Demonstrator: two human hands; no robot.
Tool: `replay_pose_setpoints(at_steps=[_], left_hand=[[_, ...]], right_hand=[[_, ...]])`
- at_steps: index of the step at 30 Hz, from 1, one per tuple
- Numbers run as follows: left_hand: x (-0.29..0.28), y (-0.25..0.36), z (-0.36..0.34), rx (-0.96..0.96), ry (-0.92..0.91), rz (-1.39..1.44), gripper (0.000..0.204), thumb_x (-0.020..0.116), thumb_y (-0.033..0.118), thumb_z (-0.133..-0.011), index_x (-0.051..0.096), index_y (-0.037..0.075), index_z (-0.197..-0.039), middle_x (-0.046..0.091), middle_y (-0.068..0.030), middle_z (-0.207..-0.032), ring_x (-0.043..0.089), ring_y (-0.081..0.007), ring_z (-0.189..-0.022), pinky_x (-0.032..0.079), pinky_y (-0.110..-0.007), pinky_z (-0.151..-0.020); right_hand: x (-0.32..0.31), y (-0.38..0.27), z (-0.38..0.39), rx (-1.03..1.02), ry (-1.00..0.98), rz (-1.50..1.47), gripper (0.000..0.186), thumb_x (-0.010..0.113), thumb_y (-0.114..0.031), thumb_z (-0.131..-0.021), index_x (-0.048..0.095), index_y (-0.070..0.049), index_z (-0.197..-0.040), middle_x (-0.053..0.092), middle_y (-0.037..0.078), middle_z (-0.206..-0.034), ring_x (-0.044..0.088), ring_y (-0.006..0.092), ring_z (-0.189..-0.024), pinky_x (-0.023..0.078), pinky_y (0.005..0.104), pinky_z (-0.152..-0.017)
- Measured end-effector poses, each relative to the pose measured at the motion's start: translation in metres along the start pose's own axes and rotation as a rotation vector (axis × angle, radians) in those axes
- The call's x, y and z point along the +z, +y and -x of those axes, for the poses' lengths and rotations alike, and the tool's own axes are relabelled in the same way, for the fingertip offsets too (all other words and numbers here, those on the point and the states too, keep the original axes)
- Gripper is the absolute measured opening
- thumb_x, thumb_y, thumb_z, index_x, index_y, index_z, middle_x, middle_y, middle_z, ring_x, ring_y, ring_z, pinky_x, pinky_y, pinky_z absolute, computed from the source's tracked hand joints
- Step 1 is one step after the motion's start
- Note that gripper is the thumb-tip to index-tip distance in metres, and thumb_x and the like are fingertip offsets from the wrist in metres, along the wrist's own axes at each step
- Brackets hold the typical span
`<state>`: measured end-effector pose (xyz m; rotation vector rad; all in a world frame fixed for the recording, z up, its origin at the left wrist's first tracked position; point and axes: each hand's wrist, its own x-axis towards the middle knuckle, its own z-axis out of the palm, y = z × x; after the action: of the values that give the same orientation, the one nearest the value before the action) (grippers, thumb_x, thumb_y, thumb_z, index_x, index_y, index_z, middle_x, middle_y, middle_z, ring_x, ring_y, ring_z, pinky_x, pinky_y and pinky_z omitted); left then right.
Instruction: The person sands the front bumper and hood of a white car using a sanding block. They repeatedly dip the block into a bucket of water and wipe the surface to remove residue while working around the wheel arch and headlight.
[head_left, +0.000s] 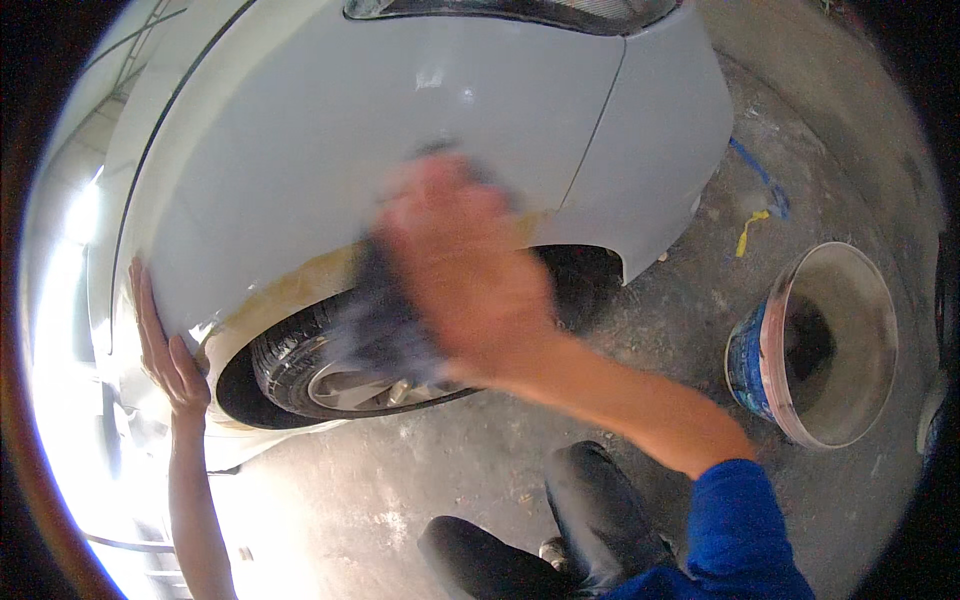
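A white car fender (530, 100) fills the upper middle, with a yellowish band (290, 275) along the wheel arch. My right hand (460, 260), smeared by motion, grips a dark cloth (385, 320) over the fender just above the arch, and the cloth hangs across the wheel opening. The tire (280, 370) shows below it. My left hand (168, 345) lies open, fingers stretched along the car body at the left, beside the front of the arch.
A bucket (850, 340) with dark contents stands on the concrete floor (680, 340) at the right. Blue strips (765, 180) and a yellow scrap (748, 228) lie near the car. My bent legs (590, 500) are below. A wall (840, 100) curves along the right.
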<state>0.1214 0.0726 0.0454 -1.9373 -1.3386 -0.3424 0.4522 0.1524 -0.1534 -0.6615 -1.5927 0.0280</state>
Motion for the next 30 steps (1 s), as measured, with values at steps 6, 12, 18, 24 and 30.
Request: replay_pose_setpoints(at_steps=[6,12,18,24,30], left_hand=[[0.003,0.000,0.002,0.030,-0.007,-0.005,0.075,0.018,0.056,-0.108,0.034,0.007,-0.162,0.035,-0.0187,-0.166,0.032,-0.0409,-0.154,0.028,-0.056,-0.125],[0.001,-0.004,0.003,0.042,0.002,-0.012,0.074,0.019,0.054,-0.108,0.033,0.006,-0.163,0.035,-0.0205,-0.166,0.031,-0.0408,-0.155,0.027,-0.056,-0.125],[0.009,0.001,-0.002,0.024,0.011,-0.005,0.076,0.017,0.056,-0.108,0.032,0.006,-0.163,0.035,-0.0198,-0.166,0.032,-0.0410,-0.154,0.028,-0.056,-0.125],[0.000,-0.006,0.008,0.007,-0.003,-0.016,0.078,0.017,0.060,-0.107,0.033,0.007,-0.162,0.034,-0.0194,-0.167,0.031,-0.0403,-0.155,0.029,-0.055,-0.125],[0.002,-0.012,0.001,0.088,0.036,0.027,0.071,0.032,0.054,-0.106,0.037,0.010,-0.162,0.035,-0.0188,-0.166,0.032,-0.0398,-0.155,0.027,-0.056,-0.126]], right_hand=[[0.009,0.008,-0.008,-0.200,-0.071,-0.053,0.057,0.053,-0.029,-0.101,0.051,0.002,-0.150,0.044,0.020,-0.161,0.041,0.0309,-0.152,0.026,0.0481,-0.128],[-0.009,0.042,0.050,0.018,0.161,0.146,0.059,0.061,-0.025,-0.095,0.053,0.004,-0.146,0.050,0.025,-0.155,0.044,0.0370,-0.149,0.029,0.0519,-0.125],[0.021,-0.009,-0.017,-0.156,0.012,0.045,0.063,0.061,-0.022,-0.095,0.049,0.004,-0.150,0.040,0.028,-0.161,0.035,0.0393,-0.153,0.024,0.0481,-0.128],[-0.057,0.101,0.088,-0.015,-0.062,0.171,0.076,0.065,-0.031,-0.097,0.036,0.003,-0.158,0.032,0.027,-0.165,0.031,0.0427,-0.154,0.025,0.0560,-0.126],[-0.020,0.035,0.008,-0.148,-0.021,0.222,0.060,0.060,-0.010,-0.094,0.047,0.005,-0.151,0.041,0.026,-0.161,0.039,0.0429,-0.151,0.031,0.0548,-0.123]])
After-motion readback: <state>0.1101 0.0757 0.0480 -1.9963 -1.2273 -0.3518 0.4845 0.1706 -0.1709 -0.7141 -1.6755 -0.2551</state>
